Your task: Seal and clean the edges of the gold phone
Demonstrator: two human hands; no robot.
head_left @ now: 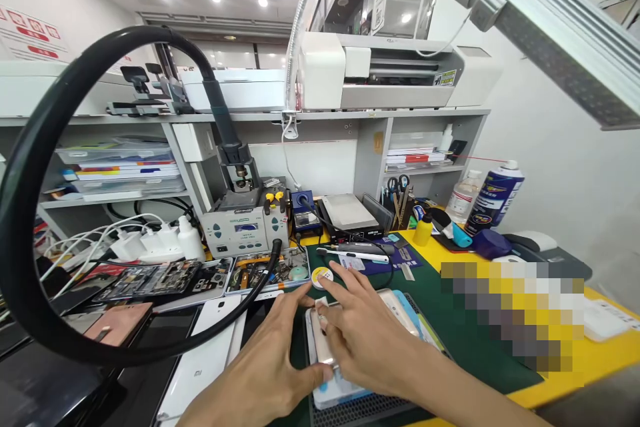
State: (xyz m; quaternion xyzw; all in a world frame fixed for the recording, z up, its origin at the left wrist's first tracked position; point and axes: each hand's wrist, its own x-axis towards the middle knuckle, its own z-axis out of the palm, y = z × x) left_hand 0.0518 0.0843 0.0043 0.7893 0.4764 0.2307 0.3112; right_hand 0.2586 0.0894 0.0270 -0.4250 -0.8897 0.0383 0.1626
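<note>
A pale, flat phone-like panel (323,348) lies on a stack of white and light-blue pieces above a dark perforated tray (370,409). Around its left edge reaches my left hand (273,357), its thumb on the near end and its fingers by the far end. My right hand (367,333) leans over the panel from the right. Its thumb and index finger pinch a small white piece, perhaps folded tissue (321,303), against the panel's far end. Part of the panel is hidden beneath my right hand. Just beyond the fingertips sits a round yellow-and-white tin (322,277).
A black hose (15,213) loops from the hot-air station (243,230) across the left side. Phones and circuit boards (170,280) crowd the left. A toothbrush (353,255) lies on the green mat (480,340). A spray can (495,197) stands at right; a lamp (565,47) hangs above.
</note>
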